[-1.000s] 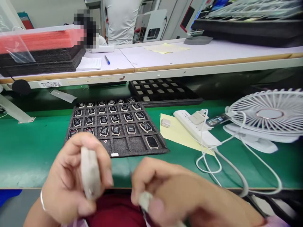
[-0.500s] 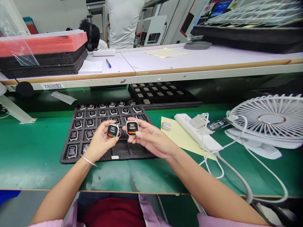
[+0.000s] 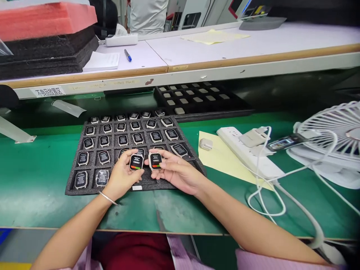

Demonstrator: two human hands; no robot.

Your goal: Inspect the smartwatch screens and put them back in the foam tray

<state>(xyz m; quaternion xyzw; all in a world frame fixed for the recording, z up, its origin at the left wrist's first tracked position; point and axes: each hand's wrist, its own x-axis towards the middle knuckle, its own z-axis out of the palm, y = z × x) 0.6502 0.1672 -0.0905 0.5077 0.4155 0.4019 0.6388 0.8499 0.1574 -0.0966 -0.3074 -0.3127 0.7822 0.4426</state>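
My left hand (image 3: pixel 123 175) is closed on a smartwatch (image 3: pixel 136 162), a strapless case with a lit screen showing text and a red and green bar. In my right hand (image 3: pixel 180 170) is a second smartwatch (image 3: pixel 155 160) of the same look, gripped by its edges with the thumb near the screen's lower right corner. The two watches are held side by side, faces up and a small gap apart. Beneath them lies a dark foam tray (image 3: pixel 94 189), whose compartments hold several more watches with lit text screens. My hands hide part of its front compartments.
A second foam tray (image 3: pixel 213 112) with several pale pieces sits under the shelf (image 3: pixel 197 56). To the right are yellow paper (image 3: pixel 219 161) bearing a small grey block (image 3: pixel 206 144), a power strip (image 3: pixel 247 153), loose white cables (image 3: pixel 258 187) and a white fan (image 3: pixel 337 131).
The camera view has tilted down and moved closer to the bench. Both hands still grip the watches, which have stayed near each other above the tray.
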